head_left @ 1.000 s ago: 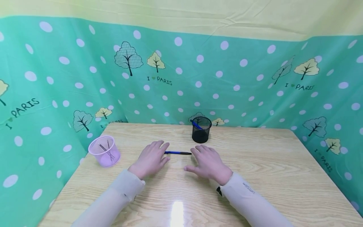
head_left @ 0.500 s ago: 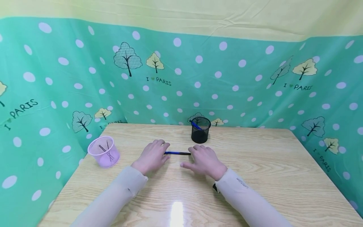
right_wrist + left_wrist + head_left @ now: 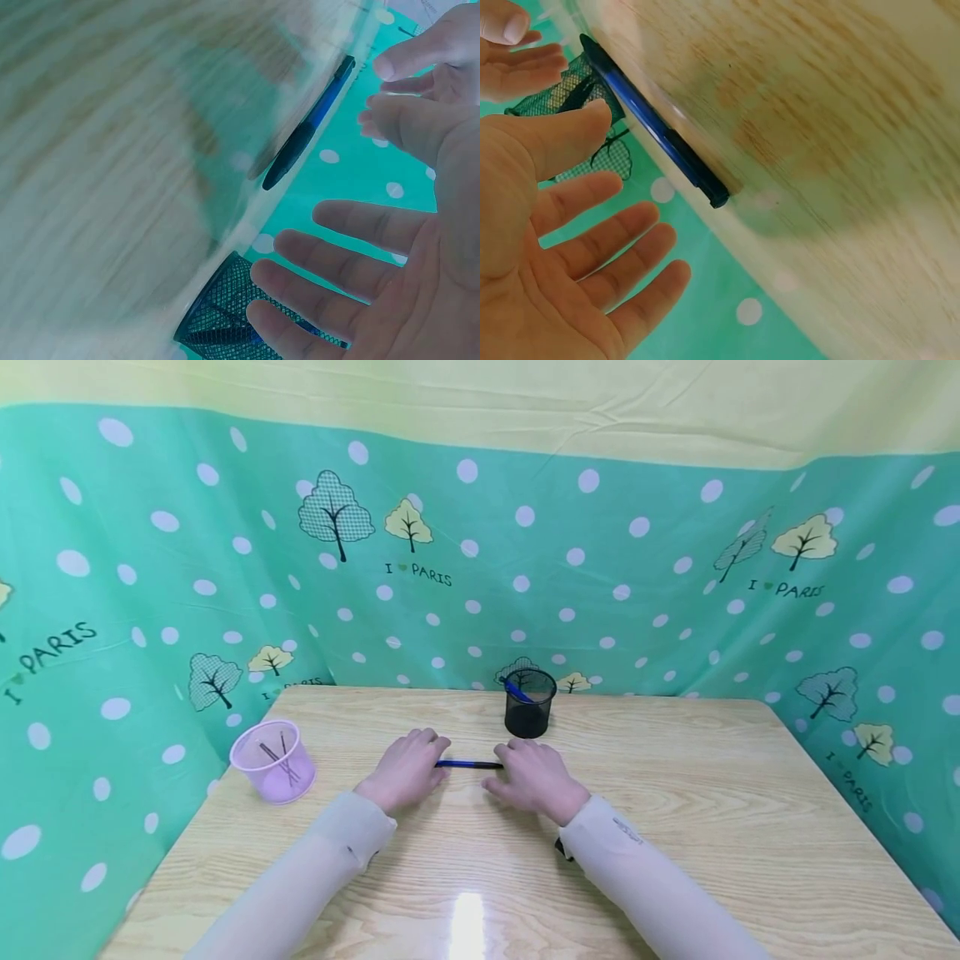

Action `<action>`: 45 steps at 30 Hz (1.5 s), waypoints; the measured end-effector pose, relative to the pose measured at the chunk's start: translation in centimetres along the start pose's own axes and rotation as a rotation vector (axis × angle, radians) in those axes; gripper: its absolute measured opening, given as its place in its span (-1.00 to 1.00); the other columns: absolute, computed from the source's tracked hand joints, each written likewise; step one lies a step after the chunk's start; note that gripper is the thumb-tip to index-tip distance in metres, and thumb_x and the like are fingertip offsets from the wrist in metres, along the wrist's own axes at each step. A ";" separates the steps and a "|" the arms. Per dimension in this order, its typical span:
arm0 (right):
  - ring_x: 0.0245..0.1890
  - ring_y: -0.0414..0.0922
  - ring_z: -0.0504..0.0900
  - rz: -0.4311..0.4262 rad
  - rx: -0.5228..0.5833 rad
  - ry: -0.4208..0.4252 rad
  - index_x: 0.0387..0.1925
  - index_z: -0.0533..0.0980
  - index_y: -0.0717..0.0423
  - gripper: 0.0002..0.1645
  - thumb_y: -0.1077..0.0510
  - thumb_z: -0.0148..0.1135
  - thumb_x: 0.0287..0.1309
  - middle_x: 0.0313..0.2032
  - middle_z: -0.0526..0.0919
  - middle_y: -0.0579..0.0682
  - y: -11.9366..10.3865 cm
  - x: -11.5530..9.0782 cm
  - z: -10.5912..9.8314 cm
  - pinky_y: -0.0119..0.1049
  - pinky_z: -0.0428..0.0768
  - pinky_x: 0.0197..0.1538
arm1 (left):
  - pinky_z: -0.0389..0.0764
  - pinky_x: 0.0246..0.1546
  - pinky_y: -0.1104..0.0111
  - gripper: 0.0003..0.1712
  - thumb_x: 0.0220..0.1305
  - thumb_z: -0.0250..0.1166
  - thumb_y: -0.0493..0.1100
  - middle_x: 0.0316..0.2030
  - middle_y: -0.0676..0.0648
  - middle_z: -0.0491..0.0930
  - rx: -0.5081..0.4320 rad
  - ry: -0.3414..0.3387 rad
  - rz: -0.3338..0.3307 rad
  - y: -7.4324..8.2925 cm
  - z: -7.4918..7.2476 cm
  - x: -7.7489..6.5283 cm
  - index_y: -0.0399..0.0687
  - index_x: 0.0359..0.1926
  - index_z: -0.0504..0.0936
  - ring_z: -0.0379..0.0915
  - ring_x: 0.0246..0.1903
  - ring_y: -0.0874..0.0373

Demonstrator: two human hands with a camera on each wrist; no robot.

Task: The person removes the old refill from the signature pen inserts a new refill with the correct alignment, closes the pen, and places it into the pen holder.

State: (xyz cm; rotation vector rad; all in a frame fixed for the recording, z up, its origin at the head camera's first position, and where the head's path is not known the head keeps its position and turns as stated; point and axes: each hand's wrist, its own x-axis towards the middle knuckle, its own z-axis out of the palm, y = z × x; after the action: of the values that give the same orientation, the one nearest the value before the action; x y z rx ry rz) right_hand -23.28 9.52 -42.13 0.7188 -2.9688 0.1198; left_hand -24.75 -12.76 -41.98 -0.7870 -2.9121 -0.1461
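Observation:
A blue pen (image 3: 468,765) with dark ends lies crosswise on the table between my two hands. My left hand (image 3: 407,770) is beside the pen's left end, its fingers loosely spread. At the other end is my right hand (image 3: 534,777), fingertips right by the dark tip. In the left wrist view, the left hand (image 3: 577,300) shows a bare palm with relaxed fingers, close to the pen (image 3: 656,124). The right wrist view likewise has the right hand (image 3: 397,300) with fingers apart near the pen (image 3: 311,124). Neither hand grips anything.
Behind the right hand stands a black mesh pen holder (image 3: 527,718) with a blue pen inside. A lilac holder (image 3: 276,768) with several thin dark sticks is at the table's left edge. A green dotted curtain (image 3: 450,610) borders the wooden table (image 3: 675,793).
My right hand has shifted left, closer to the pen's dark tip. The left hand has barely moved, and the pen lies in the same place.

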 end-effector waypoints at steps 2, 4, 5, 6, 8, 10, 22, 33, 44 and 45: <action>-0.18 -0.03 0.57 0.002 0.007 -0.004 0.10 0.52 0.05 -0.34 -0.30 0.16 0.15 -0.12 0.60 0.00 -0.1 0.3 0.1 -0.09 0.58 -0.20 | 0.51 -0.07 0.17 -0.49 0.19 0.35 -0.02 -0.07 -0.13 0.55 -0.005 -0.004 -0.001 -0.1 0.1 0.2 -0.15 0.11 0.54 0.47 -0.09 0.00; -0.21 -0.03 0.57 -0.001 0.013 -0.005 0.09 0.53 0.06 -0.39 -0.24 0.16 0.16 -0.14 0.60 0.00 -0.1 0.6 0.2 -0.09 0.57 -0.21 | 0.51 -0.08 0.17 -0.49 0.19 0.35 -0.02 -0.07 -0.13 0.55 -0.010 -0.007 0.000 -0.2 0.3 0.4 -0.15 0.11 0.54 0.48 -0.10 0.00; -0.22 -0.03 0.57 -0.002 0.015 -0.006 0.09 0.53 0.06 -0.42 -0.21 0.15 0.17 -0.15 0.59 0.00 -0.1 0.7 0.2 -0.10 0.57 -0.22 | 0.51 -0.08 0.17 -0.49 0.19 0.35 -0.03 -0.08 -0.13 0.55 -0.011 -0.007 0.001 -0.2 0.4 0.5 -0.15 0.11 0.54 0.48 -0.10 0.00; -0.23 -0.04 0.57 -0.004 0.016 -0.006 0.08 0.53 0.07 -0.45 -0.17 0.15 0.17 -0.16 0.60 0.00 -0.1 0.8 0.3 -0.11 0.57 -0.23 | 0.52 -0.09 0.17 -0.49 0.18 0.35 -0.03 -0.08 -0.13 0.56 -0.010 -0.006 0.002 -0.3 0.5 0.6 -0.15 0.11 0.55 0.48 -0.10 0.00; -0.26 -0.06 0.56 -0.003 0.014 -0.007 0.06 0.54 0.07 -0.49 -0.11 0.14 0.17 -0.20 0.59 0.00 -0.1 1.0 0.4 -0.13 0.57 -0.26 | 0.52 -0.09 0.17 -0.50 0.18 0.35 -0.05 -0.08 -0.13 0.56 -0.012 -0.008 0.004 -0.4 0.7 0.8 -0.15 0.11 0.55 0.48 -0.10 0.00; -0.30 -0.08 0.55 0.001 0.013 -0.009 0.03 0.55 0.07 -0.53 -0.07 0.14 0.16 -0.23 0.59 -0.01 -0.1 1.2 0.4 -0.14 0.56 -0.29 | 0.51 -0.09 0.17 -0.51 0.19 0.35 -0.07 -0.08 -0.13 0.56 -0.015 -0.017 0.001 -0.4 0.8 1.0 -0.16 0.11 0.55 0.48 -0.10 -0.01; -0.28 -0.08 0.58 0.013 0.045 -0.048 -0.03 0.59 0.03 -0.64 -0.01 0.25 0.17 -0.23 0.60 -0.02 -0.2 2.4 1.0 -0.13 0.57 -0.29 | 0.53 -0.25 0.20 -0.62 0.17 0.35 -0.15 -0.20 -0.10 0.56 -0.016 -0.054 0.005 -0.3 1.4 1.7 -0.13 0.02 0.60 0.48 -0.21 0.01; -0.44 -0.13 0.49 0.002 0.047 -0.067 -0.39 0.62 -0.03 -0.96 0.11 0.30 0.14 -0.45 0.52 -0.10 -0.5 3.4 1.2 -0.19 0.46 -0.45 | 0.53 -0.31 0.20 -0.82 0.15 0.30 -0.26 -0.35 -0.06 0.53 -0.053 -0.079 -0.024 -0.3 2.0 2.3 -0.12 -0.18 0.67 0.48 -0.31 0.03; -0.41 -0.17 0.51 0.006 0.032 -0.057 -0.49 0.62 -0.08 -0.91 0.15 0.32 0.11 -0.44 0.55 -0.12 -0.3 4.1 1.5 -0.22 0.50 -0.43 | 0.47 -0.45 0.25 -0.86 0.13 0.22 -0.38 -0.48 -0.01 0.43 -0.068 -0.081 -0.035 -0.2 2.2 2.7 -0.06 -0.45 0.60 0.40 -0.45 0.11; -0.42 -0.17 0.51 0.008 0.034 -0.055 -0.50 0.61 -0.08 -0.89 0.16 0.32 0.11 -0.45 0.55 -0.12 -0.3 4.2 1.6 -0.22 0.50 -0.43 | 0.47 -0.44 0.25 -0.86 0.13 0.21 -0.38 -0.49 0.00 0.43 -0.069 -0.082 -0.036 -0.2 2.2 2.8 -0.05 -0.45 0.59 0.40 -0.46 0.11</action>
State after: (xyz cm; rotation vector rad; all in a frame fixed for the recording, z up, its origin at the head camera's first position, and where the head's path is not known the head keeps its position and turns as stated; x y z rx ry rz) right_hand -26.96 7.21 -43.26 0.7250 -3.0291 0.1541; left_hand -27.42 -11.27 -43.72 -0.7686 -3.0146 -0.2235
